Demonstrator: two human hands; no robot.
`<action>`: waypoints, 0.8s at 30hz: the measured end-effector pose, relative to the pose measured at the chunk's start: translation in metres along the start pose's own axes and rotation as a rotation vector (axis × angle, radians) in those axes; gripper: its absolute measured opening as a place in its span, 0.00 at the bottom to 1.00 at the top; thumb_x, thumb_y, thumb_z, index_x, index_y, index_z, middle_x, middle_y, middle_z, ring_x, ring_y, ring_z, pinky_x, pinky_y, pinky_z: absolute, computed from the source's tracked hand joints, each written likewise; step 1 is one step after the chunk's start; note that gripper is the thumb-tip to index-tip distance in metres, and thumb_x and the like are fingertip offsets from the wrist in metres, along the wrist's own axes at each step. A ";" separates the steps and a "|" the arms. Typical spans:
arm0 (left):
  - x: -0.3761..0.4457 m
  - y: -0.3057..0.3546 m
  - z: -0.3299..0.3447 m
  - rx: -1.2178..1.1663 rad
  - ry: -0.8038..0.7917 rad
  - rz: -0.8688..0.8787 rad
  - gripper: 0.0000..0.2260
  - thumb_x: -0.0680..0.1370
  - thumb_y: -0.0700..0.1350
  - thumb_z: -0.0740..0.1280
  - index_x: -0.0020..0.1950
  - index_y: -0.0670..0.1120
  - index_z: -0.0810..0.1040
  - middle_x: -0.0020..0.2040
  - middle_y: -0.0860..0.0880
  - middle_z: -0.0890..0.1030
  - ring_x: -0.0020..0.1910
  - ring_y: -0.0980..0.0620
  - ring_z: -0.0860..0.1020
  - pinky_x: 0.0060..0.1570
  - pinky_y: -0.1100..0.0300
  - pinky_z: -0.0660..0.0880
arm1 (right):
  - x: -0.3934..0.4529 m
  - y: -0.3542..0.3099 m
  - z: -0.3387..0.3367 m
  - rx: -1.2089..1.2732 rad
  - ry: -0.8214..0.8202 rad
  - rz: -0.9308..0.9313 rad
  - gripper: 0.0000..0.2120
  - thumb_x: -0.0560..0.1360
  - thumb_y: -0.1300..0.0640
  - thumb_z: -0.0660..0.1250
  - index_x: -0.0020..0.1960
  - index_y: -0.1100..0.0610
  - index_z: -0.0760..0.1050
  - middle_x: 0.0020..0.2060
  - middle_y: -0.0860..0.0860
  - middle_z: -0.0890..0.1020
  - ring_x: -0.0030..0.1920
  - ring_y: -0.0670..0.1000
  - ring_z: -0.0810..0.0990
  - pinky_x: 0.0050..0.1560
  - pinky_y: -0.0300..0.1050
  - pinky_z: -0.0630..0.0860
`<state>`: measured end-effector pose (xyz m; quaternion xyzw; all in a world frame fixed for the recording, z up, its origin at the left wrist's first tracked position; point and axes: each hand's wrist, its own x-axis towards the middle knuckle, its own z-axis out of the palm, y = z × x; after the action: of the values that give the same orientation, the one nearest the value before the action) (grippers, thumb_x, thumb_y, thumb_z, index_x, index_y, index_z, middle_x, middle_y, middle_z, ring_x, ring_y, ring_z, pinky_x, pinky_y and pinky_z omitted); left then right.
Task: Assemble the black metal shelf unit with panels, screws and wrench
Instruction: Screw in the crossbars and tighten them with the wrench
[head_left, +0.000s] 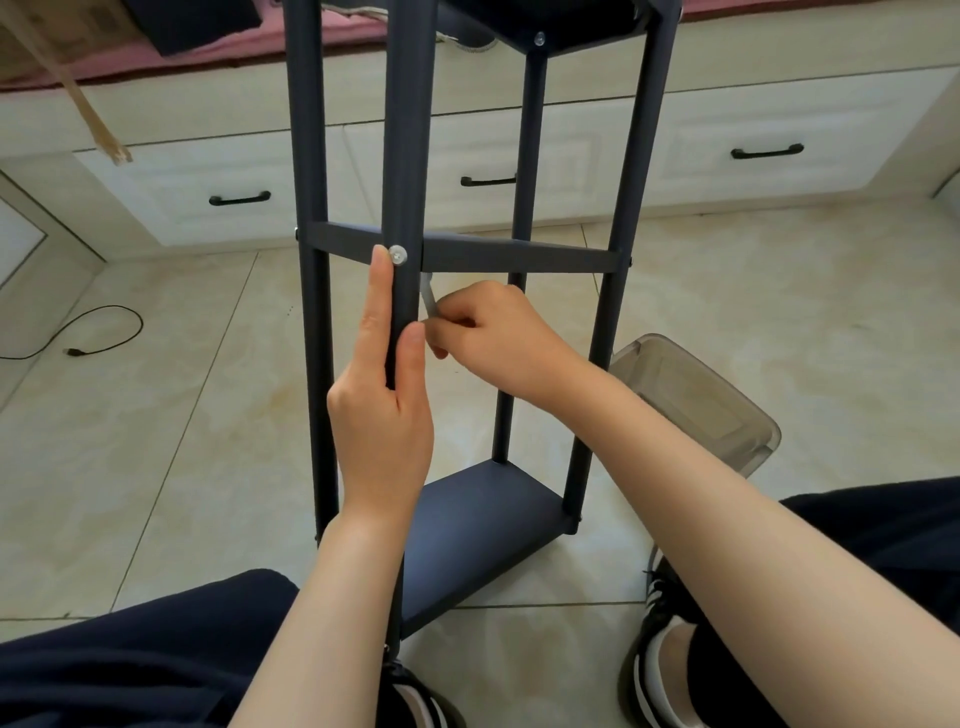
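Note:
The black metal shelf unit (519, 254) stands upright on the tiled floor between my knees, with a bottom panel (483, 525), a middle panel seen edge-on and a top panel at the frame's upper edge. My left hand (382, 410) grips the near post, its index finger stretched up beside a silver screw (398, 254) at the middle panel's corner. Just right of that post, my right hand (493, 338) pinches a small silver wrench (430, 301) that points up under the middle panel.
A clear grey plastic container (696, 400) sits on the floor to the right of the shelf. White drawers with black handles (239, 198) run along the back. A black cable (98, 332) lies on the tiles at left. My shoes flank the shelf's base.

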<state>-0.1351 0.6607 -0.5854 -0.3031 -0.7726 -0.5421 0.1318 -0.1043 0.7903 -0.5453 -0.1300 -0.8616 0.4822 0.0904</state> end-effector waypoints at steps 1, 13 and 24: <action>0.000 0.000 0.000 -0.001 -0.001 0.002 0.21 0.84 0.55 0.55 0.77 0.67 0.56 0.33 0.63 0.71 0.28 0.48 0.65 0.29 0.46 0.70 | 0.000 0.000 -0.001 0.018 0.004 0.007 0.16 0.79 0.56 0.63 0.35 0.61 0.77 0.25 0.47 0.72 0.26 0.43 0.68 0.31 0.37 0.67; 0.000 -0.001 0.000 0.012 0.020 0.013 0.22 0.85 0.55 0.56 0.78 0.66 0.57 0.38 0.67 0.74 0.29 0.47 0.68 0.30 0.48 0.72 | 0.004 0.002 0.006 0.074 0.116 -0.086 0.15 0.80 0.55 0.64 0.38 0.59 0.82 0.25 0.46 0.75 0.27 0.43 0.70 0.31 0.33 0.68; 0.002 -0.005 -0.005 -0.008 0.030 0.007 0.22 0.83 0.62 0.54 0.77 0.66 0.58 0.34 0.63 0.73 0.28 0.48 0.68 0.30 0.48 0.73 | 0.016 0.008 0.043 0.119 0.353 -0.226 0.15 0.79 0.62 0.65 0.35 0.65 0.76 0.27 0.53 0.77 0.30 0.52 0.73 0.35 0.46 0.73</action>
<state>-0.1400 0.6552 -0.5858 -0.2982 -0.7673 -0.5490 0.1441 -0.1307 0.7642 -0.5739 -0.1092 -0.8116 0.4887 0.3009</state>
